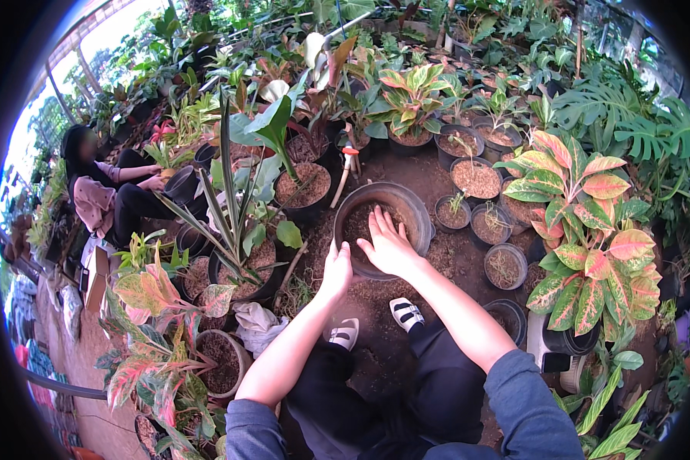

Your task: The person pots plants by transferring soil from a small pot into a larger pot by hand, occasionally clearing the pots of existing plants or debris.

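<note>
A large dark plastic pot sits tilted slightly toward me in the middle of the view, with brown soil inside. My left hand grips its left side near the rim. My right hand reaches into the pot with fingers stretched and spread over the soil. Behind the pot lies a pale stick-like tool with a red-orange part at its top.
Potted plants surround me: a pink-green leafy plant at right, small pots beside the large one, a spiky plant at left. A white cloth lies near my left arm. A seated person handles a pot at upper left.
</note>
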The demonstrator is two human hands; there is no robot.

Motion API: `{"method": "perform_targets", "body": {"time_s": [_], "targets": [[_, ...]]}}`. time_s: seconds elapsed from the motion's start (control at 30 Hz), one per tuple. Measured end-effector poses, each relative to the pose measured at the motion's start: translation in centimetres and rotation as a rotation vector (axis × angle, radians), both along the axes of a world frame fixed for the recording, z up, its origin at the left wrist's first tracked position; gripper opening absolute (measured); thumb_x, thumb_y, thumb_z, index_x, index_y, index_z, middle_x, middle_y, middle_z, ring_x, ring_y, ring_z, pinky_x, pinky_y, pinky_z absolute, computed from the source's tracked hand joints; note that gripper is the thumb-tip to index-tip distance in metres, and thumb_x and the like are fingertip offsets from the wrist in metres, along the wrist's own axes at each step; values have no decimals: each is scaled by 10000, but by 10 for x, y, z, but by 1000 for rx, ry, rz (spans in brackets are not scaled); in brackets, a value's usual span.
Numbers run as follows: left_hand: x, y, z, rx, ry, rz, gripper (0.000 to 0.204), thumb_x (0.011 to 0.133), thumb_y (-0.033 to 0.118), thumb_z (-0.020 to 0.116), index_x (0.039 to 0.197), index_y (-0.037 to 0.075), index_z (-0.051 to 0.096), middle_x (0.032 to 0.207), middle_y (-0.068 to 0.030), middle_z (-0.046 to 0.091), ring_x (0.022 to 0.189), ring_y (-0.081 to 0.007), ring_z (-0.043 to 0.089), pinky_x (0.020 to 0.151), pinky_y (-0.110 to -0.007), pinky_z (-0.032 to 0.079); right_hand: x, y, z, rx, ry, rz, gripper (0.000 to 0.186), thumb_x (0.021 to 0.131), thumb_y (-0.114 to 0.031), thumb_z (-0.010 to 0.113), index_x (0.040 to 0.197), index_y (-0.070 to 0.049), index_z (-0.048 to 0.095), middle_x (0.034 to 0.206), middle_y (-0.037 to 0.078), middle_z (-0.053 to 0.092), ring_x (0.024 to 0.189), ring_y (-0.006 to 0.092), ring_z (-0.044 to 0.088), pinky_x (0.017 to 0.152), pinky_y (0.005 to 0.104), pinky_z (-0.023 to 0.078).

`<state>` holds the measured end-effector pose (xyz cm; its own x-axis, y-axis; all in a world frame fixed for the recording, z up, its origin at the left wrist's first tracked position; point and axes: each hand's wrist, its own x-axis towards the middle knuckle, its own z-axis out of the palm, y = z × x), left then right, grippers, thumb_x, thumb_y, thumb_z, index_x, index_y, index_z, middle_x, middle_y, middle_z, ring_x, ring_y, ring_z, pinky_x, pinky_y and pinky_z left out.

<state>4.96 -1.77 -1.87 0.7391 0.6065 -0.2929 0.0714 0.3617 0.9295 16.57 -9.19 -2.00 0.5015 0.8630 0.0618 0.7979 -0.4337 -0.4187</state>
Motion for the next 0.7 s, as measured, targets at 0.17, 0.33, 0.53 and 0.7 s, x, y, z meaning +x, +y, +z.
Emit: {"method": "perform_targets", "body": {"time_s": [0.17, 0.33, 0.53, 0.7], "targets": [[0, -3, 3, 19, -6, -8, 393, 927, 298, 325, 1289, 151, 289, 1187, -106, 427, 973, -239, 534, 663, -399, 534, -1, 0, -5, -13, -121, 86, 574, 874, -331, 386, 1286, 48, 256, 1393, 185, 161, 1293, 345, 141, 1011, 542, 162], [0, -2, 0, 51, 3, 14, 402, 926, 293, 330, 1296, 144, 283, 1203, -108, 416, 979, -239, 530, 637, -388, 539, 6, 2, -7, -20, -167, 61, 590, 874, -343, 389, 1290, 51, 247, 1392, 189, 162, 1290, 350, 146, 1013, 528, 176], [1, 1, -2, 54, 22, 37, 406, 925, 281, 329, 1301, 137, 273, 1249, -125, 377, 1018, -265, 502, 652, -420, 535, 6, -3, -9, -19, -47, -23, 682, 872, -395, 392, 1299, 91, 176, 1377, 262, 120, 1282, 381, 141, 1031, 467, 181], [0, 16, -23, 129, -46, 30, 405, 927, 275, 322, 1301, 132, 267, 1254, -132, 369, 1031, -274, 493, 644, -438, 535, 2, -3, -7, -50, -37, 6, 680, 880, -386, 375, 1290, 114, 162, 1362, 298, 108, 1271, 403, 152, 1043, 421, 184]]}}
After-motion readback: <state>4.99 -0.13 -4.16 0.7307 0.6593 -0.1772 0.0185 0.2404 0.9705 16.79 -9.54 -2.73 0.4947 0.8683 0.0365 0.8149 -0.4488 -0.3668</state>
